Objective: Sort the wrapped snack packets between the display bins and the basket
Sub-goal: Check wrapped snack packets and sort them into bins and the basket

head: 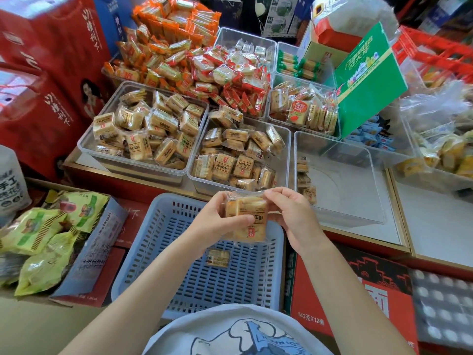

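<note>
Item: one wrapped snack packet (246, 218), tan biscuit in clear film, held by both hands directly above the far rim of the blue basket (143, 242). Left hand (217, 221) gripped its left edge, thumb across the front face; right hand (294, 219) pinched the upper right corner and cupped the right side. Long axis ran near to far, label upright to the wearer.

Basket contents: one matching packet (218, 258) on the floor, near the middle.

Display bins on the counter beyond: centre bin (194, 172), well filled with like packets, just past the hands; right bin (368, 175), nearly bare, a few packets stacked at its left wall (305, 180).

Judgement: basket lay straight below, both hands equally near; the right hand stood nearer the sparse bin.
</note>
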Motion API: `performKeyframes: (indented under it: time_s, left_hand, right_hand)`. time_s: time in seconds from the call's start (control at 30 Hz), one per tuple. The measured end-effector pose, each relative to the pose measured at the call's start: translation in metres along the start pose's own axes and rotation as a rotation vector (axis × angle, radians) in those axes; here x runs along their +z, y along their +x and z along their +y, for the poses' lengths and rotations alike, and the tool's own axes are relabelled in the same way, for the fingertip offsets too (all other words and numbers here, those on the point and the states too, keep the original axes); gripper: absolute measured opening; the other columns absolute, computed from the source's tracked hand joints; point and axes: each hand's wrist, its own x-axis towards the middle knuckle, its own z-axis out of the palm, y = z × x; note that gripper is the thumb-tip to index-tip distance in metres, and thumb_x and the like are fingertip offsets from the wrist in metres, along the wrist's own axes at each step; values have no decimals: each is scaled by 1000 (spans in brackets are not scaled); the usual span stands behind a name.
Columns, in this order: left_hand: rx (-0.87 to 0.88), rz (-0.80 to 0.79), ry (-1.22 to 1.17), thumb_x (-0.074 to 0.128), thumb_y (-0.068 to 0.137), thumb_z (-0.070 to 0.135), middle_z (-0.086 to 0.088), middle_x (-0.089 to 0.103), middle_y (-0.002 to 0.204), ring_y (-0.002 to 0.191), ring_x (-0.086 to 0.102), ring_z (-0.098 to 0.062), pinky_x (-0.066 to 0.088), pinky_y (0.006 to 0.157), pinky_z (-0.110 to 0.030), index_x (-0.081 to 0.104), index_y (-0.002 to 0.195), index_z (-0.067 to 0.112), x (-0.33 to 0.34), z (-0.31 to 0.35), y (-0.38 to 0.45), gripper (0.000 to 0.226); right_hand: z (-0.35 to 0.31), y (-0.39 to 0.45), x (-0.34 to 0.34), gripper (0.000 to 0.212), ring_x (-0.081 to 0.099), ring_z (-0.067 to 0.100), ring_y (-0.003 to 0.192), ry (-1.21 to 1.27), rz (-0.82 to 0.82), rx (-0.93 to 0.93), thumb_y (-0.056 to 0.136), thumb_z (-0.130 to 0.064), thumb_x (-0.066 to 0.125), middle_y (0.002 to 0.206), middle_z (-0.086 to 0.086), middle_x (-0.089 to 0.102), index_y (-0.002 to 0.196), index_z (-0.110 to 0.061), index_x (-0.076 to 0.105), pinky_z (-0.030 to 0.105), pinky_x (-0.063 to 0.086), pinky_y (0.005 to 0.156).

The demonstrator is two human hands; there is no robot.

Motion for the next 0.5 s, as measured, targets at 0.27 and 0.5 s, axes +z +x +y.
performKeyframes:
  time_s: [0.27,0.5]
  left_hand:
    - [-274,135,-424,70,93,30,-14,78,101,80,77,-24,64,64,-32,68,117,2,-5,5,6,37]
    - [-285,130,-451,67,95,36,-16,77,107,86,77,-25,65,75,-34,68,119,5,0,-3,8,40]
  right_hand:
    - [14,-7,2,16,68,18,95,-260,-168,-84,91,-18,76,103,14,71,106,-19,69,38,59,89]
    - [16,-11,4,18,66,10,83,-301,-100,-175,87,-9,79,97,9,73,101,-15,69,26,58,81]
